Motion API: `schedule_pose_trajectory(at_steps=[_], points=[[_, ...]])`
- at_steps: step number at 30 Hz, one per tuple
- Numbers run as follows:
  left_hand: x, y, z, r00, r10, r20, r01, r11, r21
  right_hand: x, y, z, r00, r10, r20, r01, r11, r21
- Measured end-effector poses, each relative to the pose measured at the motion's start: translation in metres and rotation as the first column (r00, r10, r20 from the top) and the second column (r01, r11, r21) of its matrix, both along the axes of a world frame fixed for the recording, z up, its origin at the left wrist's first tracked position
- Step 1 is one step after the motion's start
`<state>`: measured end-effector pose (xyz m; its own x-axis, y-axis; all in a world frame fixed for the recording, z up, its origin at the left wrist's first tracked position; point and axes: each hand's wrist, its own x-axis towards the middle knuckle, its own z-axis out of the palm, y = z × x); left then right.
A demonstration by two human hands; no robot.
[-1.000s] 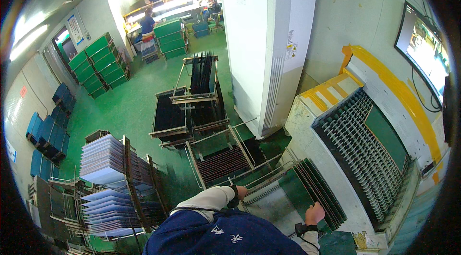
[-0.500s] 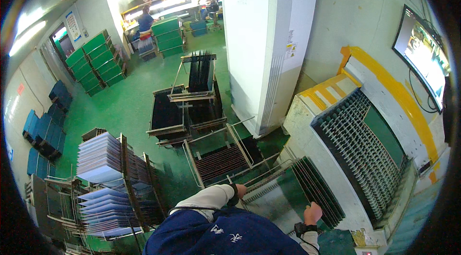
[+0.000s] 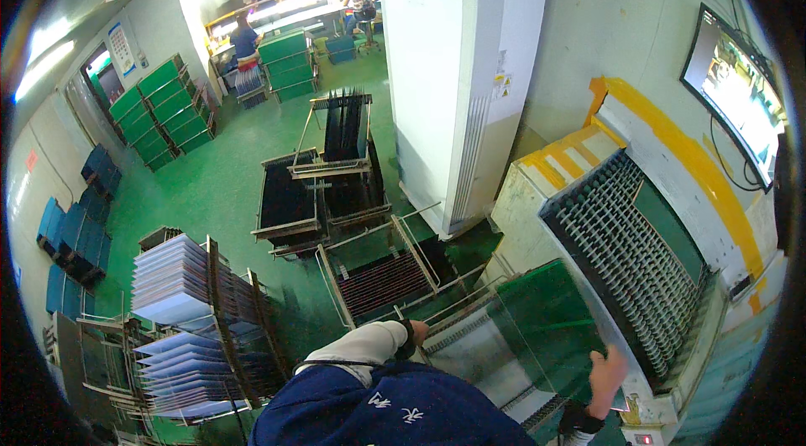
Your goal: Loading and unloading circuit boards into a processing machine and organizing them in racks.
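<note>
In the head view, my right hand (image 3: 606, 375) is at the near right edge of a flat green panel (image 3: 546, 320), thumb and fingers partly spread; I can't tell whether that grip has the edge or is only beside it. My left hand (image 3: 418, 331) is at the far left side of the slotted rack (image 3: 541, 412), mostly hidden, so I can't tell its grip either. The panel is over the rack's right part, just left of the roller conveyor (image 3: 625, 265). I judge the step in hand to be handling this panel at the rack; the next move calls for a steady edge hold.
</note>
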<state>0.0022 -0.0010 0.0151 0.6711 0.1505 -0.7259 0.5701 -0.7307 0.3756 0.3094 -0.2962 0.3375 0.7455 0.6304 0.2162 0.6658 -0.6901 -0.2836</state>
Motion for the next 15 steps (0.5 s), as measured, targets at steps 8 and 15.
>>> schedule_pose_trajectory(at_steps=[8,15], points=[[-0.002,0.005,-0.015,0.999,0.004,0.052,-0.001,0.998,-0.06,0.031,-0.032,-0.015,0.646,0.111,-0.755,0.649,0.439,0.621],[-0.005,0.003,-0.021,0.997,0.016,0.07,-0.018,1.0,0.025,0.043,-0.026,-0.043,0.342,0.659,-0.67,0.742,0.248,0.622]])
